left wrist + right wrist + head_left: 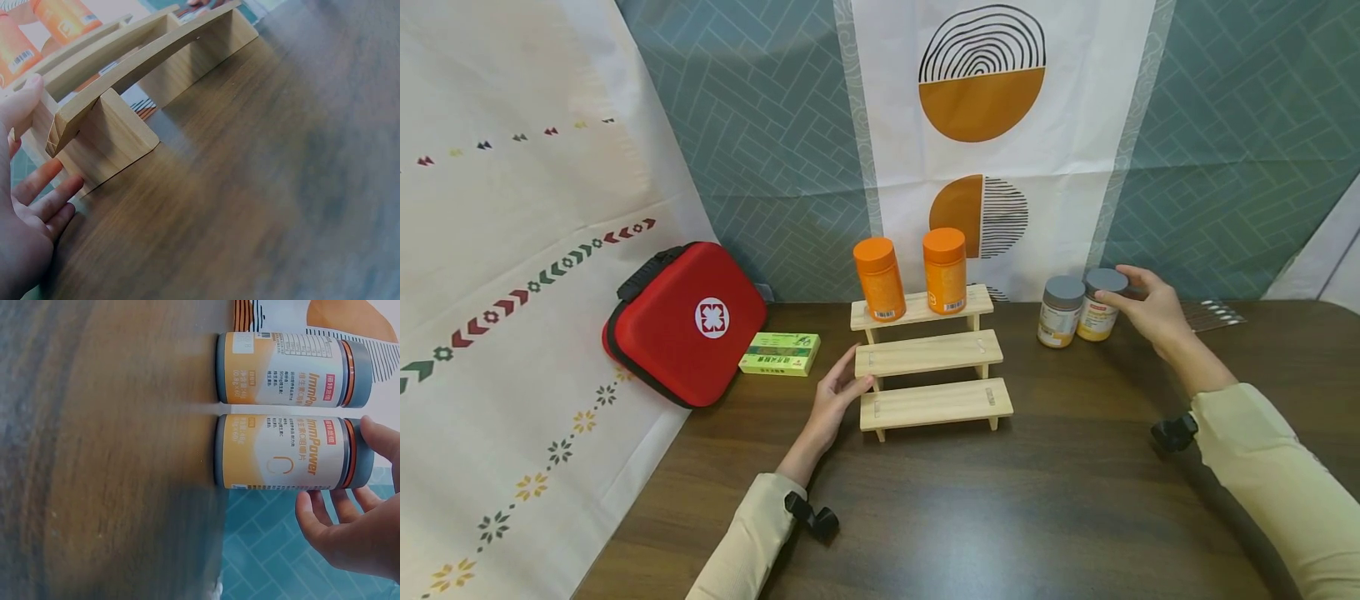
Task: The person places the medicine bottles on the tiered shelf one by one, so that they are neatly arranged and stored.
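A three-step wooden display stand (929,353) stands on the table. My left hand (833,396) holds its left end, thumb at the front of the middle step and fingers along the side; in the left wrist view, the lower fingers lie beside the side panel (112,147). To the right, my right hand (1153,310) grips a grey-lidded vitamin bottle (284,452) around the lid, with the thumb on one side and fingers on the other. That bottle stands upright, close beside a matching bottle (284,369). Two orange bottles, one left (882,283) and one right (945,275), stand on the top step.
At the left, a red first-aid case (688,321) leans near the white cloth. A green-yellow box (779,354) lies between case and stand. Several thin white-tipped sticks (1213,315) lie behind my right wrist. A patterned curtain (760,150) hangs along the table's back edge.
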`<state>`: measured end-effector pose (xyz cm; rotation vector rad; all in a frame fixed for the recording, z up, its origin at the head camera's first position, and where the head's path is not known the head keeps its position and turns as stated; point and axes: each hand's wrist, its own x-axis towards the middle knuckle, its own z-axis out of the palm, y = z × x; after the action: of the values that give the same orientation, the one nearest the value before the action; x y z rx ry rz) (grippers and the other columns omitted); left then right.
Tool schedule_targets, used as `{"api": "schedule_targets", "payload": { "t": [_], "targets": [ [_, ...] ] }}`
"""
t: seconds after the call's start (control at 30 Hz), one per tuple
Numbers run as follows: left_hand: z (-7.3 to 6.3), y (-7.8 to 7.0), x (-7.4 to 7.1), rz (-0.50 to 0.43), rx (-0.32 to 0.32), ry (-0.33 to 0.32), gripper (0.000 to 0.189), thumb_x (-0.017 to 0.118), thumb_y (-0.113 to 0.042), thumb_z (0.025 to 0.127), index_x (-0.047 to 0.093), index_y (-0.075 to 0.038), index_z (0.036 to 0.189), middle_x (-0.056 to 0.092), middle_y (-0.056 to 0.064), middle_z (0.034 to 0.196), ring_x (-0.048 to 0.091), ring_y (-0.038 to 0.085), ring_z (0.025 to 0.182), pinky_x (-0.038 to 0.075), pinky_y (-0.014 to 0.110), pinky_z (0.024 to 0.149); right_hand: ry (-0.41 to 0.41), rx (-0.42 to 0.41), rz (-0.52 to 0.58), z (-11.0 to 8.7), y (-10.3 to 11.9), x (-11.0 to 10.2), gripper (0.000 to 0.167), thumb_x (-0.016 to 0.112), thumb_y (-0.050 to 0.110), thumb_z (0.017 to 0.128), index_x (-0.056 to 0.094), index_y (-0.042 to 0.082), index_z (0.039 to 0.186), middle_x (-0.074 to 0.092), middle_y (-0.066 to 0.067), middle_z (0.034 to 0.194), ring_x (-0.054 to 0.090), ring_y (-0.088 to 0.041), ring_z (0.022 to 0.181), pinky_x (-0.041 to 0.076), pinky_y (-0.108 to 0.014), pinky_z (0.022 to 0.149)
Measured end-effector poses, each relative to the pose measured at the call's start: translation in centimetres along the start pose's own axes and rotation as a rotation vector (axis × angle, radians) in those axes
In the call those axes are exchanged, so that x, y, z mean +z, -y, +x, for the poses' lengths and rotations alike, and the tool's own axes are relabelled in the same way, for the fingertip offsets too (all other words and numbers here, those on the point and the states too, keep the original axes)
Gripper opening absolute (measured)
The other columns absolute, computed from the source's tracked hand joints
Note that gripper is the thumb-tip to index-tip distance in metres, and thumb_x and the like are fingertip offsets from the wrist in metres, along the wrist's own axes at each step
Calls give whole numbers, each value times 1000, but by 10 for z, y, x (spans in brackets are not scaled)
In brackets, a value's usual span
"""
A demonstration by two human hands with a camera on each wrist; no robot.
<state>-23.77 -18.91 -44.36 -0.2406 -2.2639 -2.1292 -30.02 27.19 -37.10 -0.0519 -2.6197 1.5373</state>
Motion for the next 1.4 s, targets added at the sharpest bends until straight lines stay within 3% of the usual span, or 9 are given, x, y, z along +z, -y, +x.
{"api": "schedule_targets", "payload": {
  "t": [0.4, 0.63, 0.9, 1.0, 1.13, 1.2, 1.23, 1.3, 1.4],
  "targets": [
    [0, -1, -1, -9, -4, 9, 66, 60, -8, 94, 32, -13, 153, 49, 22, 145, 53, 34, 129, 42, 38, 107, -13, 9, -11, -4, 1, -2, 83, 59, 46, 94, 20, 5, 155, 17, -29, 159, 30, -51, 138, 30, -65, 108],
    [1, -2, -1, -20, -9, -2, 64, 61, -8, 94, 36, -18, 152, 49, 21, 145, 54, 34, 128, 42, 38, 108, -16, 26, -16, -3, 1, -6, 84, 60, 47, 93, 20, 7, 155, 15, -28, 160, 28, -51, 140, 29, -65, 109],
    [3, -5, -1, -11, -3, -9, 64, 61, -10, 94, 34, -13, 153, 49, 20, 145, 51, 34, 130, 40, 41, 110, -28, 26, -4, 0, 12, -13, 88, 63, 50, 90, 20, 9, 156, 12, -24, 162, 28, -49, 141, 27, -64, 111],
    [3, -5, -2, -13, -6, -6, 65, 61, -9, 94, 33, -12, 153, 48, 20, 147, 50, 34, 132, 40, 39, 110, -31, 30, -6, -2, 16, -14, 87, 62, 50, 91, 21, 10, 156, 15, -22, 162, 31, -43, 140, 32, -58, 110],
    [2, -3, -2, -9, -4, -5, 65, 61, -9, 94, 33, -13, 153, 46, 20, 148, 51, 32, 131, 42, 34, 108, -41, 28, -3, -5, 21, -15, 84, 62, 49, 91, 24, 12, 156, 24, -19, 161, 42, -23, 131, 42, -28, 98],
    [1, -3, -1, -4, -1, -8, 65, 61, -9, 94, 34, -14, 153, 46, 21, 148, 52, 30, 130, 43, 32, 106, -36, 25, 9, -6, 25, -17, 83, 62, 50, 90, 24, 16, 156, 24, -16, 161, 44, -18, 130, 42, -27, 97],
    [1, -2, -1, -6, -2, -9, 65, 61, -9, 94, 34, -15, 153, 47, 21, 148, 53, 30, 129, 44, 31, 105, -33, 23, 19, -8, 27, -18, 83, 63, 50, 90, 24, 17, 156, 23, -15, 162, 43, -17, 131, 42, -28, 99],
    [0, -2, -1, -8, -3, -8, 65, 61, -9, 94, 35, -16, 152, 47, 21, 147, 54, 31, 128, 44, 31, 104, -21, 21, 35, -10, 31, -21, 83, 63, 50, 90, 23, 20, 156, 18, -13, 164, 39, -22, 138, 39, -41, 109],
    [0, -2, 0, -15, -8, -3, 65, 61, -9, 94, 34, -15, 153, 47, 21, 147, 53, 33, 128, 43, 34, 106, -8, 15, 41, -14, 40, -27, 82, 63, 50, 90, 22, 25, 157, 10, -11, 165, 28, -32, 147, 27, -58, 115]
  ]
}}
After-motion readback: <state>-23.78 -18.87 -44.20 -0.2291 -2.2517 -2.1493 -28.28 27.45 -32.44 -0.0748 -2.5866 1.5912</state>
